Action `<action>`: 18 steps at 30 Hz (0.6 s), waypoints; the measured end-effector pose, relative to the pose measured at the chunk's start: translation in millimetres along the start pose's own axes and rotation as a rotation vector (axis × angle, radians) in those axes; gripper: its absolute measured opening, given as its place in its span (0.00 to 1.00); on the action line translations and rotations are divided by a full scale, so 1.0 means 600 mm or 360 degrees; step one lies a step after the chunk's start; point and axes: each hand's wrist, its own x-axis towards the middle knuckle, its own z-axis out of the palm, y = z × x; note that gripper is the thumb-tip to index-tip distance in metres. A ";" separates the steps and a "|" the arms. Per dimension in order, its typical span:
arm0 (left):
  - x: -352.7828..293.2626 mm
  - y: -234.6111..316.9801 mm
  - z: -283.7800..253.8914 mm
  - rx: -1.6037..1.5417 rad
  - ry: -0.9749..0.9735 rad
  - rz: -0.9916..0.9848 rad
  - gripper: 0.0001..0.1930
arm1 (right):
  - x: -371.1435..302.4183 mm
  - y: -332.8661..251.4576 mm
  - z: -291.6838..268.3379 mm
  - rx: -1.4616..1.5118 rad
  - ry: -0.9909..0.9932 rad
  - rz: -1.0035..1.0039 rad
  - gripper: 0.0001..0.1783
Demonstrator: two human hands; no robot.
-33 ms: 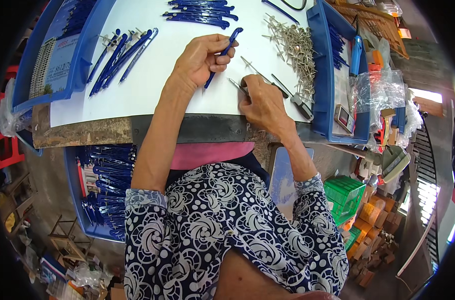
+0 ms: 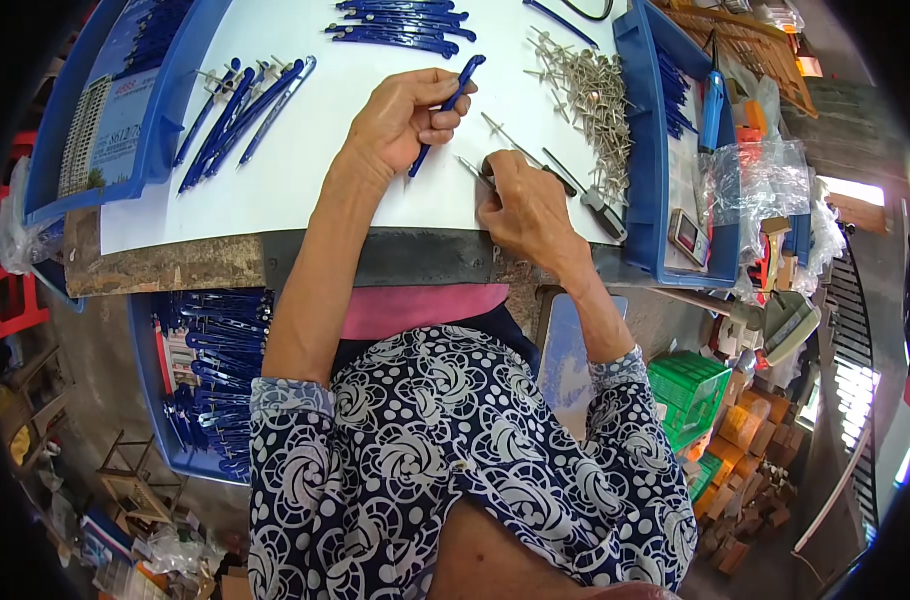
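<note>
My left hand (image 2: 410,115) is closed round a slender blue plastic strip (image 2: 471,68) with a hooked upper end, held slanting above the white table top (image 2: 305,205). To its right, my right hand (image 2: 531,208) is curled near the table's front edge, gripping a thin metal-tipped tool (image 2: 473,170). The hand hides most of that tool, so its exact kind does not show. Beside the right hand lie a long-shafted screwdriver (image 2: 513,140) and another tool with a grey-black handle (image 2: 603,214). Left of my left hand rest several blue strips with metal pins (image 2: 237,120).
Silvery metal pins (image 2: 590,100) are heaped at the right, against a blue tray (image 2: 665,235). More blue strips (image 2: 400,25) lie at the back. Another blue tray (image 2: 160,140) stands at the left; a bin of blue strips (image 2: 220,370) sits below the table edge.
</note>
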 end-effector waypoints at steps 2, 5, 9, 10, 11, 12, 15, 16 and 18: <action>0.000 0.000 0.002 -0.0029 0.0014 -0.0009 0.07 | 0.001 -0.001 -0.001 -0.0074 -0.0005 -0.0027 0.09; 0.001 0.000 -0.003 -0.0035 -0.0011 -0.0019 0.07 | 0.004 -0.003 0.001 -0.0102 0.0001 -0.0043 0.08; -0.002 0.003 0.003 -0.0047 -0.0004 -0.0029 0.07 | 0.003 0.001 0.001 -0.0038 0.0065 -0.0059 0.07; -0.002 0.004 0.004 -0.0045 -0.0020 -0.0030 0.07 | 0.003 0.001 -0.001 0.0035 0.0103 -0.0072 0.08; -0.002 0.004 0.005 -0.0043 -0.0038 -0.0032 0.07 | 0.002 0.002 -0.003 0.0108 0.0141 -0.0084 0.09; -0.003 0.004 0.005 -0.0042 -0.0036 -0.0030 0.07 | 0.001 0.003 -0.005 0.0109 0.0141 -0.0086 0.09; -0.003 0.001 0.004 -0.0031 -0.0019 -0.0015 0.07 | 0.002 0.000 -0.016 0.0242 0.0198 -0.0054 0.09; -0.003 0.000 0.001 -0.0038 -0.0034 -0.0030 0.07 | 0.006 -0.007 -0.026 0.0546 0.0149 0.0130 0.09; -0.003 0.000 0.001 -0.0046 -0.0053 -0.0047 0.07 | 0.016 -0.015 -0.041 0.0909 0.0127 0.0342 0.09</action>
